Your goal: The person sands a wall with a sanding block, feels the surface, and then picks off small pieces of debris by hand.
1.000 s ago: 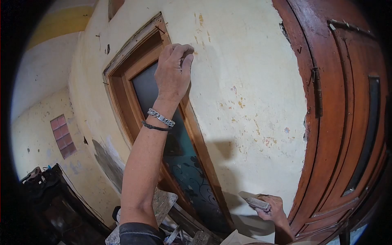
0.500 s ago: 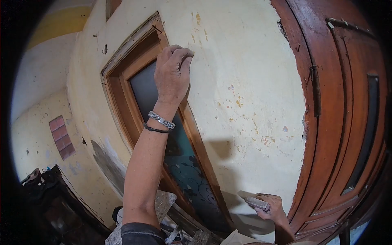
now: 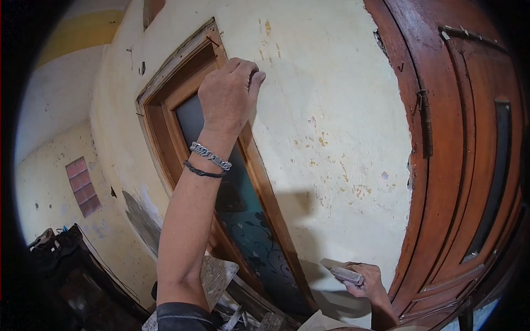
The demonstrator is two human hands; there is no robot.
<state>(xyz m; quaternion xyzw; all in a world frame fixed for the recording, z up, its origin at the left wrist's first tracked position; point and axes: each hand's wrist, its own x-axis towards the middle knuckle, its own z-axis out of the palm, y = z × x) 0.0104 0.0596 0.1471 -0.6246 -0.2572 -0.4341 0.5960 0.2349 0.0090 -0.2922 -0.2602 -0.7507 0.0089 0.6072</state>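
My left hand [image 3: 231, 94] is raised against the cream wall [image 3: 342, 99], beside the upper right part of the wooden window frame [image 3: 256, 165]. Its fingers are curled in; what they hold, if anything, is hidden. A silver chain bracelet [image 3: 211, 156] and a dark cord [image 3: 201, 171] circle that wrist. Low on the right, my right hand [image 3: 367, 279] is closed around a flat grey block-like tool [image 3: 346, 275], close to the wall. A thin blade-like part sticks out from the tool. Peeling yellowish spots mark the wall between the hands.
A reddish-brown wooden door [image 3: 447, 165] with a dark narrow pane stands at the right. Patterned glass [image 3: 251, 237] fills the lower part of the frame. Dark furniture [image 3: 77, 276] is at the lower left. A worn board [image 3: 221, 276] lies beneath my left arm.
My left hand and forearm have shifted slightly left, and the wrist has turned a little. My right hand and its tool look nearly unmoved.
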